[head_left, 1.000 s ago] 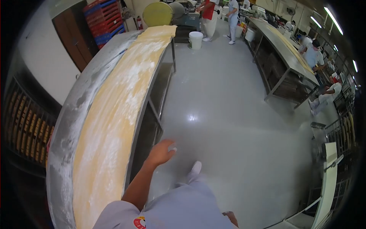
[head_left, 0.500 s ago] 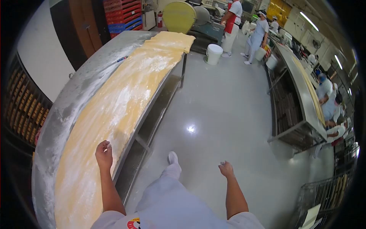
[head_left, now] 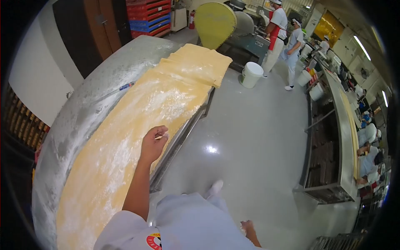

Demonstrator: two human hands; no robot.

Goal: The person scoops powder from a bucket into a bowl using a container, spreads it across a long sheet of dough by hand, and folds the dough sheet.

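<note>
A long sheet of yellow dough (head_left: 125, 137), dusted with white flour, covers the near side of the metal table (head_left: 62, 137). Its far end lies folded in layers. Over the sheet's right edge is my left hand (head_left: 154, 143), fingers curled in toward the thumb, with white at the fingertips; what they hold, if anything, I cannot make out. Low in view, beside my apron and above the floor, my right hand (head_left: 249, 230) is closed, with a bit of white at its fingers. A thin tool with a blue handle (head_left: 127, 86) lies on the floured metal left of the dough.
A white bucket (head_left: 252, 75) stands on the grey floor (head_left: 250, 133) past the table's far end. Behind are a machine with a yellow round side (head_left: 214, 25) and stacked red and blue crates (head_left: 148, 18). Co-workers stand beyond and along a second table (head_left: 349, 166) at right.
I have stepped forward along the table. My left hand has swung forward and right over the dough, while my right hand has dropped back toward the bottom of the view.
</note>
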